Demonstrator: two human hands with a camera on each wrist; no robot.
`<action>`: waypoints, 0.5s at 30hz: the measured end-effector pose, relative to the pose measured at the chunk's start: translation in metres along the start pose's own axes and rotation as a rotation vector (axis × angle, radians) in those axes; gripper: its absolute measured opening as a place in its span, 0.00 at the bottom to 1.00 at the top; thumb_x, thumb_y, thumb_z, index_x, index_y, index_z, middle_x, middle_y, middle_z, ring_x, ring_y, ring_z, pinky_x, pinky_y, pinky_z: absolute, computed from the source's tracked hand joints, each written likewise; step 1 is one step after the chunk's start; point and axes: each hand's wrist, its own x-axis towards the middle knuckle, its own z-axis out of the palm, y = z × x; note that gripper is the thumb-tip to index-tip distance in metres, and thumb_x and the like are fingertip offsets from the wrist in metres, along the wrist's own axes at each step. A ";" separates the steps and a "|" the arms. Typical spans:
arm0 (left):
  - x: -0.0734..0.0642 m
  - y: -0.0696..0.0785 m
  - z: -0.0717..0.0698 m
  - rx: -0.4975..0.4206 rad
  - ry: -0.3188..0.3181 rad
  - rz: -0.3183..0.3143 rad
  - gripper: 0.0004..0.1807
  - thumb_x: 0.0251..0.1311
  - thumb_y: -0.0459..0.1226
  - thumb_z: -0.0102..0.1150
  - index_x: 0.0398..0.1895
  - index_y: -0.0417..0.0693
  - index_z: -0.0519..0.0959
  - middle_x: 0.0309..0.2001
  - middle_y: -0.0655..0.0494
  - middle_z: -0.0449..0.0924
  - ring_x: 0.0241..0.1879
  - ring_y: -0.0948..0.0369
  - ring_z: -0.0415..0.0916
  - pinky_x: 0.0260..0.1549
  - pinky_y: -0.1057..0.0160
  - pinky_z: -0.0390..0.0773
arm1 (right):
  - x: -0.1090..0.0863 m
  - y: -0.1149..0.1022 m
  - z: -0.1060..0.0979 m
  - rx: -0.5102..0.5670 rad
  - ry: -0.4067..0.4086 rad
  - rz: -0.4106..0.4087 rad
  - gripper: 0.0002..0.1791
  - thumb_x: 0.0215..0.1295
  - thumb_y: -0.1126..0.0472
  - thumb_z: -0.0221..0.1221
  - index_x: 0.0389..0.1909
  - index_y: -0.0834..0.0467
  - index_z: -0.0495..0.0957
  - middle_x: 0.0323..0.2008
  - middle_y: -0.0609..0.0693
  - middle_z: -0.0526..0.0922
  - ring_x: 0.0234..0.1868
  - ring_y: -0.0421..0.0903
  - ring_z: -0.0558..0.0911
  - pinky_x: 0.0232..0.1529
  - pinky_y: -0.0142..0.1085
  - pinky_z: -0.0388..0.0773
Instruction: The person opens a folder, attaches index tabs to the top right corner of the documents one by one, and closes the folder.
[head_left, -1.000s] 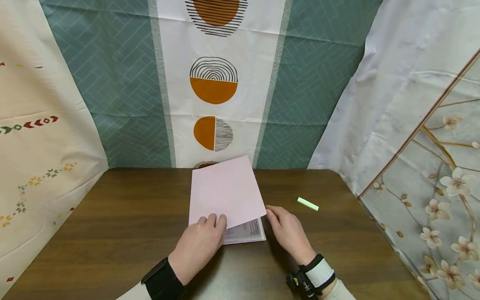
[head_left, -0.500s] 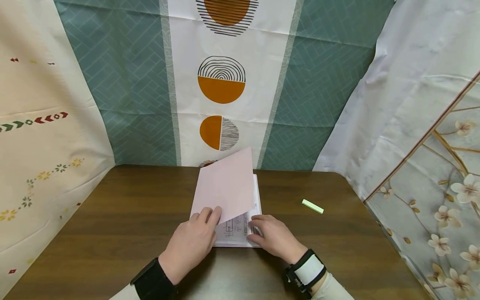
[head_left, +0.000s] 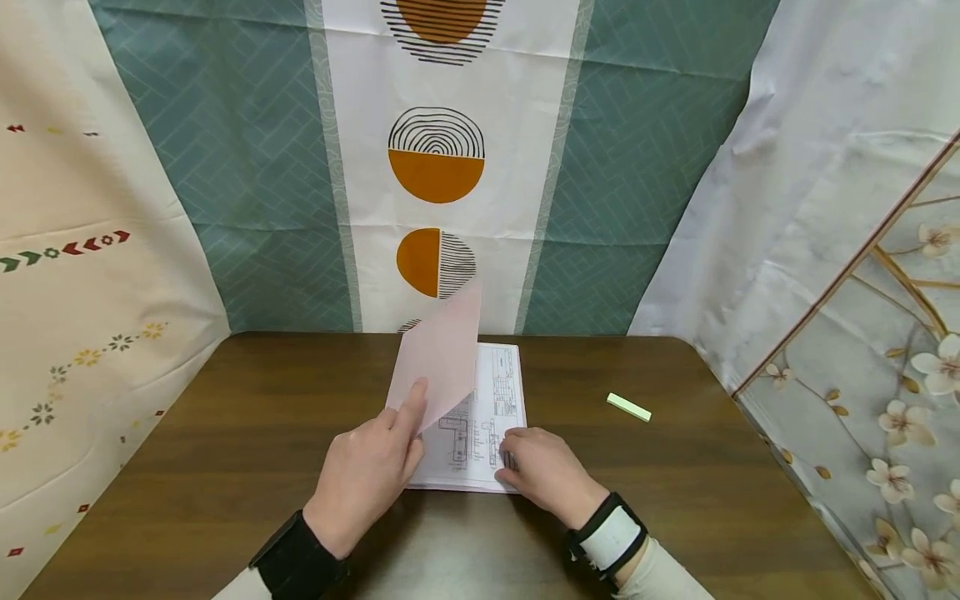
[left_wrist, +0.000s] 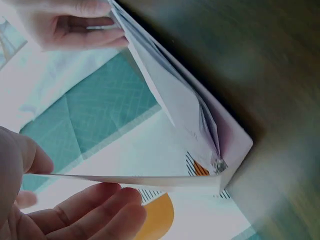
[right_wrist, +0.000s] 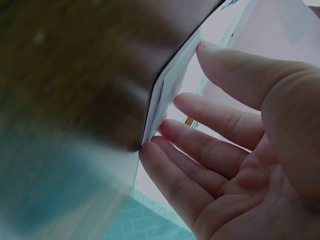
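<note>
The pink folder lies on the worktop, in the middle from side to side and close to the far edge. It has just been opened more. A second ago its cover hid nearly all the papers, and the right hand was at the cover's near right corner. Now the cover stands up on a slant along the folder's left side, and much more of the top page shows, with its thin line drawings. So the opening looks well along, I think, but the cover is not down flat yet. The left hand holds the cover, with the thumb on one side of it and the fingers on the other. The right hand has let go of the corner and is now at the right edge of the papers, near their close right corner. Its fingers are loose and a little bent, and their tips touch that edge without wrapping around anything. A small pale green bar lies apart from the folder, toward the far right corner of the worktop.
</note>
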 end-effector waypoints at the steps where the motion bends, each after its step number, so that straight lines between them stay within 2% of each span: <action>1: 0.000 -0.001 -0.001 0.004 -0.001 -0.009 0.38 0.63 0.32 0.64 0.79 0.47 0.71 0.20 0.57 0.66 0.14 0.65 0.53 0.11 0.67 0.56 | 0.001 0.000 0.000 -0.006 0.002 -0.004 0.14 0.62 0.56 0.82 0.36 0.58 0.87 0.33 0.47 0.85 0.34 0.45 0.80 0.39 0.42 0.81; 2: 0.001 -0.003 -0.002 0.009 -0.005 -0.015 0.42 0.63 0.32 0.66 0.83 0.51 0.68 0.20 0.57 0.66 0.14 0.65 0.54 0.11 0.67 0.57 | 0.001 -0.001 0.000 -0.011 0.004 -0.006 0.13 0.63 0.56 0.81 0.35 0.57 0.87 0.31 0.46 0.83 0.32 0.44 0.78 0.37 0.41 0.79; 4: 0.002 -0.005 -0.004 0.024 -0.011 -0.013 0.52 0.60 0.31 0.72 0.88 0.59 0.61 0.26 0.53 0.73 0.19 0.61 0.66 0.15 0.64 0.72 | 0.002 -0.001 0.000 -0.016 0.007 -0.003 0.13 0.62 0.57 0.81 0.33 0.56 0.85 0.28 0.43 0.79 0.29 0.42 0.74 0.34 0.39 0.75; 6: 0.004 -0.007 -0.005 0.030 -0.016 -0.004 0.58 0.58 0.30 0.76 0.90 0.65 0.57 0.42 0.44 0.81 0.34 0.52 0.82 0.31 0.57 0.87 | 0.002 -0.001 0.000 -0.015 0.010 0.008 0.14 0.62 0.57 0.81 0.32 0.55 0.84 0.27 0.42 0.77 0.28 0.41 0.72 0.32 0.38 0.72; 7: 0.005 -0.008 -0.006 0.035 -0.011 0.006 0.60 0.57 0.30 0.77 0.90 0.68 0.56 0.52 0.39 0.81 0.46 0.46 0.84 0.42 0.51 0.89 | 0.001 -0.001 0.000 -0.014 0.009 0.016 0.14 0.62 0.57 0.81 0.32 0.55 0.83 0.27 0.42 0.77 0.27 0.41 0.71 0.31 0.37 0.72; 8: 0.006 -0.009 -0.006 0.042 -0.005 0.017 0.62 0.56 0.30 0.79 0.90 0.69 0.55 0.63 0.35 0.77 0.59 0.41 0.81 0.53 0.46 0.87 | 0.001 -0.001 0.000 -0.011 0.007 0.023 0.14 0.62 0.58 0.81 0.31 0.55 0.83 0.26 0.41 0.77 0.27 0.40 0.71 0.31 0.37 0.71; 9: 0.007 -0.011 -0.006 0.046 0.008 0.030 0.63 0.55 0.29 0.80 0.89 0.71 0.55 0.72 0.32 0.70 0.70 0.37 0.74 0.61 0.41 0.83 | 0.001 -0.001 0.000 -0.007 0.006 0.028 0.14 0.62 0.58 0.81 0.31 0.54 0.83 0.26 0.41 0.76 0.27 0.40 0.71 0.30 0.36 0.71; 10: 0.007 -0.012 -0.006 0.041 0.031 0.041 0.64 0.53 0.28 0.81 0.89 0.71 0.56 0.77 0.30 0.63 0.77 0.35 0.66 0.66 0.37 0.78 | 0.001 -0.002 0.000 0.000 0.005 0.030 0.14 0.62 0.58 0.82 0.31 0.55 0.83 0.26 0.41 0.76 0.27 0.40 0.71 0.30 0.36 0.71; 12: 0.007 -0.016 -0.006 0.031 0.096 0.070 0.65 0.48 0.26 0.83 0.88 0.70 0.59 0.83 0.30 0.54 0.82 0.34 0.56 0.72 0.33 0.69 | 0.000 -0.003 0.001 0.009 0.007 0.022 0.14 0.62 0.58 0.82 0.31 0.55 0.83 0.26 0.41 0.76 0.27 0.39 0.71 0.30 0.36 0.71; 15: 0.005 -0.020 -0.006 0.017 0.218 0.119 0.60 0.49 0.20 0.77 0.85 0.67 0.65 0.85 0.34 0.50 0.85 0.36 0.48 0.78 0.29 0.55 | 0.001 -0.004 0.001 0.012 0.005 0.017 0.14 0.62 0.57 0.81 0.31 0.55 0.84 0.26 0.41 0.76 0.27 0.39 0.71 0.30 0.36 0.72</action>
